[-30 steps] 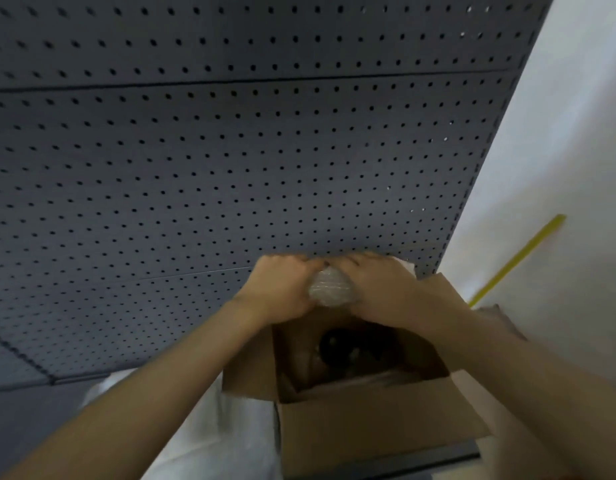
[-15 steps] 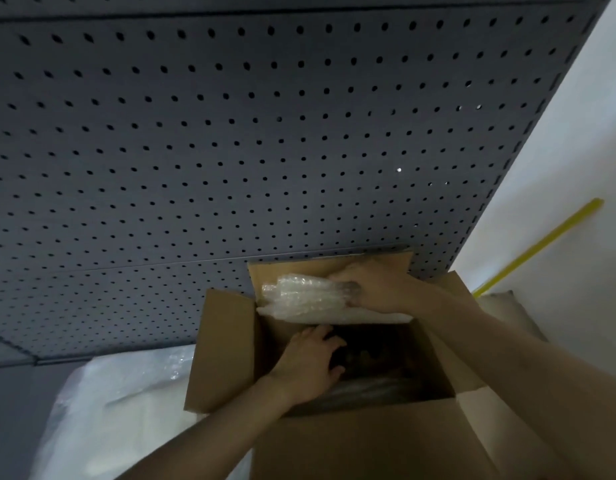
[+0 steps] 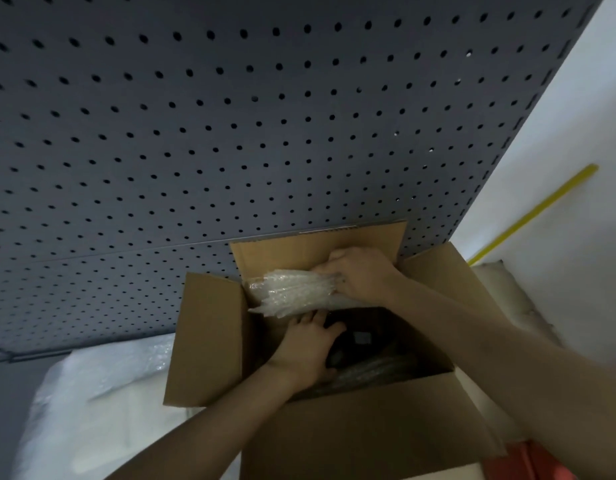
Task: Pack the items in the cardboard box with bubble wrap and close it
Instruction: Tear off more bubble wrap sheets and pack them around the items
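Up against the pegboard (image 3: 230, 116) sits one cardboard box (image 3: 209, 337), all four flaps open. One wad of bubble wrap (image 3: 292, 292) lies over its far edge, pinched by the right hand (image 3: 360, 275). Left hand (image 3: 306, 348) reaches inside, fingers spread flat on dark stuff, gripping nothing. More wrap (image 3: 102, 393) lies left of it.

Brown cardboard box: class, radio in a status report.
Right hand gripping clear bubble wrap at far wall. Left hand open inside brown cardboard box. Flaps open.
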